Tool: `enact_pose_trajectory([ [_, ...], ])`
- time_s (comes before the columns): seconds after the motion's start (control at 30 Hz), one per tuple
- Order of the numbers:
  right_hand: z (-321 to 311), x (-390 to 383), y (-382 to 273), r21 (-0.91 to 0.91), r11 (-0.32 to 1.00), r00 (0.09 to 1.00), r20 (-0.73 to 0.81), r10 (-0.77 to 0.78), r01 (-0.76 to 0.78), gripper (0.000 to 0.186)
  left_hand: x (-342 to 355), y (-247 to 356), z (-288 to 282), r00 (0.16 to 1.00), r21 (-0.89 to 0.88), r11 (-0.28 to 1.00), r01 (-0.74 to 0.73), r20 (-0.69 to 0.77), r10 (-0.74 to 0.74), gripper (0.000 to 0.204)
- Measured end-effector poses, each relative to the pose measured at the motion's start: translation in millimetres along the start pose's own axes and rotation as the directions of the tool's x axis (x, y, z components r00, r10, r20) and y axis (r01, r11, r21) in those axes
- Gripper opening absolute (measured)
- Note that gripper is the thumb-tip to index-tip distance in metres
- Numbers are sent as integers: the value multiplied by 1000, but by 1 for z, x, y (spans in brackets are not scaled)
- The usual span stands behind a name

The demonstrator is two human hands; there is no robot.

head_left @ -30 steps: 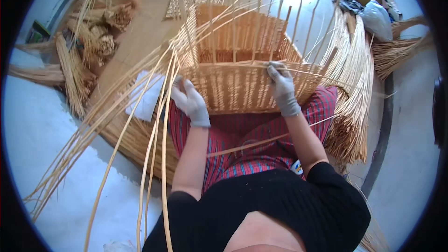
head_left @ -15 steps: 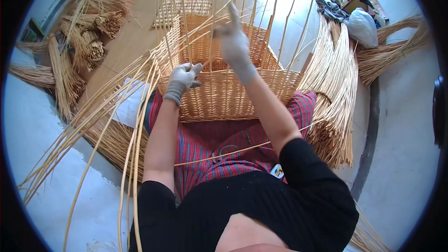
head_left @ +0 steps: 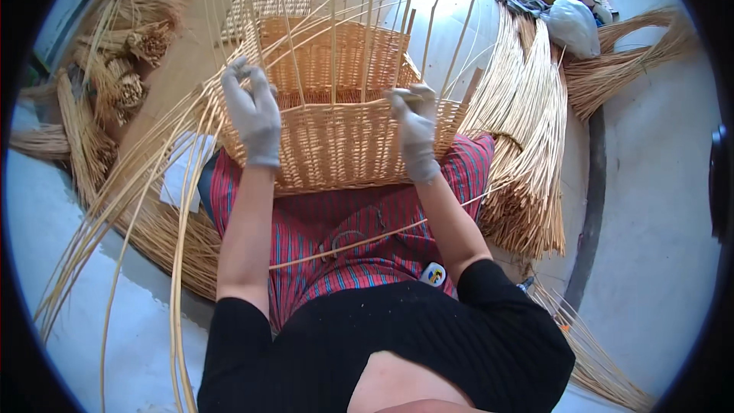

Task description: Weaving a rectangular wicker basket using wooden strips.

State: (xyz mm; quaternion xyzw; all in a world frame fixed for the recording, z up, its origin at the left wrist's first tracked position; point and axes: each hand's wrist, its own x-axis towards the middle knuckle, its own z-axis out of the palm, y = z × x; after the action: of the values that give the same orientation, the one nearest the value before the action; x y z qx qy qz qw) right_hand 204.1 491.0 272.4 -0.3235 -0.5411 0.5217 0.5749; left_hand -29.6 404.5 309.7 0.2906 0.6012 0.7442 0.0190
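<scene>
A half-woven wicker basket (head_left: pixel 336 141) rests on my lap, with tall upright wicker stakes (head_left: pixel 333 38) rising from its rim. My left hand (head_left: pixel 254 118), in a pale work glove, is at the basket's left front corner. Its fingers curl closed around a wicker rod (head_left: pixel 258 34) among the long rods there. At the right part of the front rim is my right hand (head_left: pixel 417 134), gloved too, with its fingers bent closed beside a stake. What lies inside those fingers is hidden. Long loose rods (head_left: pixel 145 176) fan out from the basket's left side.
Bundles of wicker (head_left: pixel 520 122) lie on the right, beside a white plastic bag (head_left: pixel 572 27). More bundles (head_left: pixel 92 122) are piled at the left. Woven mats (head_left: pixel 267 11) lie on the floor behind the basket. One thin rod (head_left: pixel 348 246) crosses my checked apron (head_left: pixel 306 222).
My right hand has come down from above the basket to its front rim at the right. My left hand has moved leftward and up to the corner. The whole view has shifted slightly.
</scene>
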Motion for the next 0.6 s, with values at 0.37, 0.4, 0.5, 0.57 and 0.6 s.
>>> enact_pose_trajectory([
  [0.37,66,103,-38,-630,355,722,571,-392,691,54,-53,-16,45,637,427,832,354,541,-549,39],
  [0.4,65,107,-34,-702,303,764,587,-267,645,56,-52,-18,43,628,388,843,372,564,-536,39],
  [0.5,3,76,-1,26,961,936,219,-274,275,43,-46,-20,45,537,425,793,436,585,-608,42],
  [0.57,-43,39,23,182,968,981,66,-185,170,30,-39,-20,52,642,478,843,246,571,-512,49],
  [0.6,-56,27,29,129,963,969,39,-244,237,25,-33,-19,61,721,539,838,87,546,-427,50],
])
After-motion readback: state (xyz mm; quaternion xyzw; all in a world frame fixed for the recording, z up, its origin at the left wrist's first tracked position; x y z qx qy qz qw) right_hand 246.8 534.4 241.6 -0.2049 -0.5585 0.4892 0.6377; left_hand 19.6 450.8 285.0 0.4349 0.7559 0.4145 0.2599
